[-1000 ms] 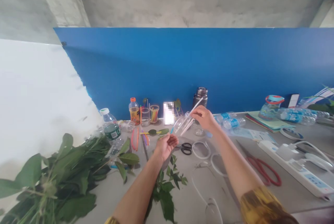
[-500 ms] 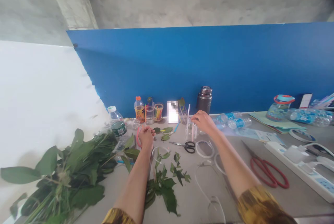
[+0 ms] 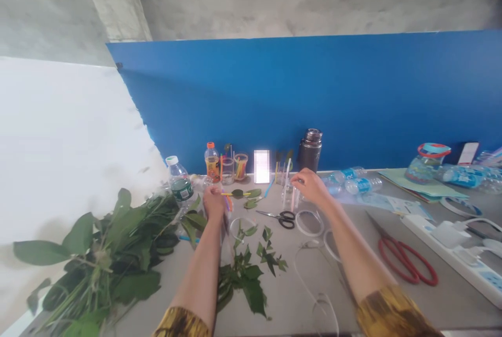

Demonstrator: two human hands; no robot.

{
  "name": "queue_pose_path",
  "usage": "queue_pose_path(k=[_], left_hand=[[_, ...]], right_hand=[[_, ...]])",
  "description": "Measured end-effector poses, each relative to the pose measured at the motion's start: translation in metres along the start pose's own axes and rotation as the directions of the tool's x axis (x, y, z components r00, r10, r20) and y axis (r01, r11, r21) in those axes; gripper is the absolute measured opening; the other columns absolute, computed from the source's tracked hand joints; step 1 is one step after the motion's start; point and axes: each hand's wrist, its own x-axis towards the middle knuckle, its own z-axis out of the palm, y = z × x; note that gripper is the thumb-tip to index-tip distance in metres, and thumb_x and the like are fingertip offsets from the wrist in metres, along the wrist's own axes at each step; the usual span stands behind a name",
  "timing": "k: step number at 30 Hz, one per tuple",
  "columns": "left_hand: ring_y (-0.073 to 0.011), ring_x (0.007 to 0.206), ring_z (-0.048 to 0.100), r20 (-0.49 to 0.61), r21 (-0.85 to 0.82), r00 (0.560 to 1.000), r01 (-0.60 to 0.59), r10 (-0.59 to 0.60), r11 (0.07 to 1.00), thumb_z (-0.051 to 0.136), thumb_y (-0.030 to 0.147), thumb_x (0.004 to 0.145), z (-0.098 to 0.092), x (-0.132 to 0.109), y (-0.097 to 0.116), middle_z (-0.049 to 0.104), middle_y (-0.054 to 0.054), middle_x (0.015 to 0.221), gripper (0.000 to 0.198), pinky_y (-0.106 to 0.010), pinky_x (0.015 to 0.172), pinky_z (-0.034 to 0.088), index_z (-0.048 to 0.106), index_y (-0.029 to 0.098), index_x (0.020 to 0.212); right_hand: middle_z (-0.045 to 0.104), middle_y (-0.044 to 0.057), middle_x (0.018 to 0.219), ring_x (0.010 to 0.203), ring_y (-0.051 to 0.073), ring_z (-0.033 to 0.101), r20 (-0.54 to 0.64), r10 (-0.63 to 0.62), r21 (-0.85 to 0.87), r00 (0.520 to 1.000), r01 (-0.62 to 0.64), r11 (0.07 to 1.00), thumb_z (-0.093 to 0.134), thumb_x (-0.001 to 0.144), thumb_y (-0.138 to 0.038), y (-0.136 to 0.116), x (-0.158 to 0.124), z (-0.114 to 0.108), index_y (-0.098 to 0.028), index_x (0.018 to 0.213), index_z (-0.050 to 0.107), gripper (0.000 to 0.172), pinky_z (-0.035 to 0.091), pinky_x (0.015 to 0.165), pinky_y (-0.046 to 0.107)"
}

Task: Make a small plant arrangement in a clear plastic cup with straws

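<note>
My left hand [image 3: 214, 203] is low over the table beside several short coloured straws [image 3: 228, 202], its fingers curled and partly hidden. What it holds, if anything, is out of sight. Close by lies a yellow straw [image 3: 240, 194] among loose green leaves [image 3: 253, 203]. My right hand [image 3: 309, 184] has its fingertips pinched beside a clear plastic container [image 3: 288, 201] in which a white straw [image 3: 287, 177] and a pink straw [image 3: 293, 200] stand. Anything between those fingertips is too small to make out. Black-handled scissors [image 3: 280, 217] lie between my hands.
A leafy pile [image 3: 129, 243] covers the left side, near a green-labelled bottle [image 3: 180, 182]. An orange-capped bottle [image 3: 212, 164], a cup of straws [image 3: 240, 167] and a dark flask [image 3: 310, 151] stand at the back. Clear tubing [image 3: 309, 223], red-handled scissors [image 3: 408, 258] and a power strip [image 3: 458, 258] are rightward.
My left hand has shifted left, uncovering the coloured straws and more of the yellow straw. The pink curved piece beside it is now hidden. My right hand stays by the clear container.
</note>
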Motion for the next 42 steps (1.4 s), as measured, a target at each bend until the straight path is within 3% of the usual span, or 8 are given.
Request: queue_pose_path(k=[6, 14, 18, 23, 27, 30, 36, 42], left_hand=[[-0.035, 0.092, 0.072, 0.224, 0.38, 0.974, -0.055, -0.034, 0.923, 0.066, 0.012, 0.07, -0.005, -0.008, 0.001, 0.073, -0.018, 0.078, 0.006, -0.04, 0.079, 0.051, 0.065, 0.015, 0.065], [-0.0348, 0.107, 0.07, 0.281, 0.575, 0.959, -0.135, -0.04, 0.807, 0.055, 0.022, 0.087, -0.005, -0.016, 0.008, 0.073, -0.025, 0.109, 0.025, -0.038, 0.084, 0.052, 0.073, 0.01, 0.101], [-0.0387, 0.111, 0.068, 0.272, 0.634, 0.961, -0.132, -0.059, 0.762, 0.058, 0.028, 0.087, -0.007, -0.017, 0.009, 0.071, -0.028, 0.116, 0.029, -0.042, 0.083, 0.052, 0.072, 0.01, 0.105], [-0.0369, 0.107, 0.07, 0.261, 0.673, 0.961, -0.115, -0.089, 0.73, 0.053, 0.021, 0.089, -0.008, -0.017, 0.011, 0.072, -0.028, 0.111, 0.029, -0.044, 0.083, 0.053, 0.072, 0.008, 0.107], [-0.0379, 0.111, 0.068, 0.282, 0.682, 0.957, -0.153, -0.064, 0.715, 0.056, 0.032, 0.091, -0.009, -0.018, 0.012, 0.07, -0.028, 0.116, 0.036, -0.044, 0.086, 0.053, 0.069, 0.007, 0.114], [-0.0357, 0.113, 0.067, 0.298, 0.685, 0.954, -0.198, -0.021, 0.701, 0.049, 0.029, 0.094, -0.008, -0.021, 0.013, 0.069, -0.027, 0.119, 0.037, -0.043, 0.088, 0.053, 0.065, 0.008, 0.12], [-0.0359, 0.115, 0.066, 0.329, 0.691, 0.944, -0.267, 0.037, 0.672, 0.045, 0.026, 0.095, -0.006, -0.027, 0.015, 0.067, -0.027, 0.121, 0.035, -0.041, 0.09, 0.052, 0.07, 0.009, 0.113], [-0.0392, 0.111, 0.068, 0.319, 0.707, 0.948, -0.243, 0.006, 0.664, 0.044, 0.024, 0.094, -0.001, -0.026, 0.017, 0.069, -0.031, 0.114, 0.036, -0.046, 0.086, 0.053, 0.072, 0.006, 0.108]], right_hand=[[0.06, 0.004, 0.087, 0.084, 0.02, 0.06, -0.034, -0.024, 0.013, 0.999, 0.024, 1.0, 0.061, 0.087, -0.024, 0.001, -0.001, 0.005, -0.022, 0.084, 0.076, 0.015, 0.044, 0.082, 0.031], [0.062, 0.004, 0.086, 0.083, 0.021, 0.061, -0.064, -0.029, 0.038, 0.998, 0.032, 0.999, 0.061, 0.086, -0.026, 0.001, -0.002, 0.007, -0.022, 0.086, 0.076, 0.016, 0.046, 0.081, 0.032], [0.063, 0.004, 0.086, 0.082, 0.02, 0.062, -0.094, -0.007, 0.053, 0.996, 0.012, 0.998, 0.061, 0.086, -0.027, 0.001, -0.003, 0.006, -0.023, 0.086, 0.076, 0.016, 0.046, 0.079, 0.032], [0.064, 0.004, 0.089, 0.081, 0.02, 0.062, -0.093, -0.001, 0.082, 0.996, 0.008, 0.997, 0.06, 0.087, -0.029, 0.004, -0.004, 0.006, -0.022, 0.086, 0.077, 0.018, 0.047, 0.079, 0.032], [0.064, 0.004, 0.089, 0.081, 0.019, 0.062, -0.093, -0.008, 0.09, 0.996, 0.016, 0.996, 0.06, 0.088, -0.03, 0.006, -0.003, 0.007, -0.022, 0.085, 0.077, 0.019, 0.047, 0.08, 0.032], [0.064, 0.004, 0.089, 0.08, 0.019, 0.062, -0.091, -0.01, 0.086, 0.996, 0.018, 0.996, 0.06, 0.088, -0.03, 0.006, -0.003, 0.008, -0.022, 0.084, 0.077, 0.019, 0.047, 0.079, 0.032], [0.065, 0.005, 0.089, 0.084, 0.02, 0.063, -0.092, -0.012, 0.089, 0.996, 0.02, 0.996, 0.059, 0.088, -0.028, 0.004, -0.004, 0.007, -0.022, 0.084, 0.076, 0.018, 0.047, 0.08, 0.033], [0.066, 0.005, 0.087, 0.085, 0.021, 0.063, -0.105, -0.011, 0.102, 0.994, 0.022, 0.995, 0.06, 0.086, -0.027, 0.004, -0.003, 0.009, -0.022, 0.084, 0.076, 0.017, 0.048, 0.082, 0.033]])
